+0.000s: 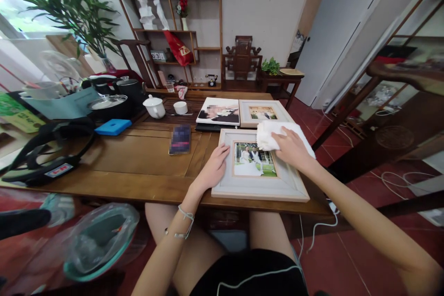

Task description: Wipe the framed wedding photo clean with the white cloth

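Note:
A picture frame [256, 190] with a wide whitish border lies flat near the table's front edge. Its photo [255, 161] shows a couple outdoors, one in a white dress. My left hand [215, 166] holds the left side of this frame, fingers close together over the border. In my right hand [289, 145] is a bunched white cloth [267, 135], pressed over the frame's upper right corner and hiding it. Right behind lies a second picture frame [245, 115], partly covered by the cloth. A white photo album or panel [211, 106] is beside it on the left.
The wooden table [138, 162] also bears a phone [180, 139], a blue box [113, 126], a white teapot [154, 106], a white cup [180, 107] and a black strap headset [52, 157]. A lined bin [100, 240] stands below left. White cables [322, 226] hang at the right.

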Tool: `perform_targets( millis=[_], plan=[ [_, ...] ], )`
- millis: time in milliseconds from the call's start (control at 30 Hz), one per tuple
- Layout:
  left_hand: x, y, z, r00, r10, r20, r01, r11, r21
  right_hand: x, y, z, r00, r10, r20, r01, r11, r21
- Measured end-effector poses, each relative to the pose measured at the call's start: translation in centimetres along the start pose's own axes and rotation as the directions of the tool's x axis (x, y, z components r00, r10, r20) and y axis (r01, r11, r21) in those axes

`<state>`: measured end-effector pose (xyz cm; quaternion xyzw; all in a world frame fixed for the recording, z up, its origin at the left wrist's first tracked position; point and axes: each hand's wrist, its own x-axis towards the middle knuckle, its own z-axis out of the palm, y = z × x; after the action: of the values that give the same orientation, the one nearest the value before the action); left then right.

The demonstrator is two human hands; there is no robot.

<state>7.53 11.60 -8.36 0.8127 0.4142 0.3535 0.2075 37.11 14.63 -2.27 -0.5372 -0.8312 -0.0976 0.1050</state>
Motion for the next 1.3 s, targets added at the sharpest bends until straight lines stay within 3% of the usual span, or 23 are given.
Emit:
perform_targets(
  millis=[100,200,333,433,533,700,767,867,1000,1100,1167,1233,1300],
  plan=[
    [0.0,0.1,0.0,1.000,-0.005,0.003,0.005,1.000,0.006,-1.9,-1.2,-1.0,0.999,-0.024,0.026,0.023,0.999,0.043],
    [0.0,0.1,0.0,1.000,-0.009,-0.005,0.009,1.000,0.010,-4.6,-4.6,-2.8,0.992,-0.075,0.105,0.062,0.991,0.120],
    [0.0,-0.1,0.0,1.000,0.009,-0.001,-0.009,1.000,0.020,-8.2,-8.9,-6.1,0.947,-0.259,0.190,0.191,0.929,0.317],
    [0.0,-0.3,0.1,1.000,0.011,0.011,-0.011,1.000,0.013,-8.5,-10.0,-6.7,0.935,-0.313,0.167,0.238,0.902,0.359],
    [-0.1,-0.5,0.1,1.000,0.011,0.009,-0.011,1.000,-0.009,-6.4,-8.4,-4.3,0.956,-0.270,0.118,0.230,0.934,0.272],
    [-0.1,-0.8,0.3,1.000,0.024,-0.011,-0.024,0.999,-0.033,-1.5,-3.1,0.4,0.991,-0.127,0.038,0.123,0.988,0.096],
    [-0.1,-0.9,0.3,1.000,0.025,-0.016,-0.026,0.999,-0.039,-0.5,-2.0,0.9,0.998,-0.065,0.005,0.065,0.997,0.049],
    [-0.1,-1.0,0.3,1.000,0.022,-0.020,-0.023,0.999,-0.042,-0.6,-2.3,0.5,0.999,-0.032,0.001,0.032,0.998,0.060],
    [-0.1,-1.4,0.5,0.999,0.031,-0.035,-0.033,0.998,-0.047,-2.7,-4.0,-0.6,0.985,-0.167,0.048,0.153,0.965,0.215],
    [0.1,-1.9,0.7,0.998,0.045,-0.050,-0.048,0.997,-0.061,-3.6,-4.1,-1.1,0.912,-0.405,0.070,0.349,0.852,0.390],
    [0.2,-2.1,0.8,0.998,0.039,-0.048,-0.043,0.997,-0.068,-3.3,-3.4,-1.0,0.865,-0.499,0.054,0.425,0.785,0.450],
    [0.2,-2.2,0.7,0.999,0.039,-0.033,-0.042,0.996,-0.073,-2.3,-2.4,-0.4,0.880,-0.473,0.023,0.420,0.801,0.426],
    [0.2,-2.2,0.6,0.999,0.036,-0.021,-0.037,0.996,-0.077,-1.1,-1.4,0.5,0.931,-0.365,-0.011,0.345,0.870,0.353]
  ],
)
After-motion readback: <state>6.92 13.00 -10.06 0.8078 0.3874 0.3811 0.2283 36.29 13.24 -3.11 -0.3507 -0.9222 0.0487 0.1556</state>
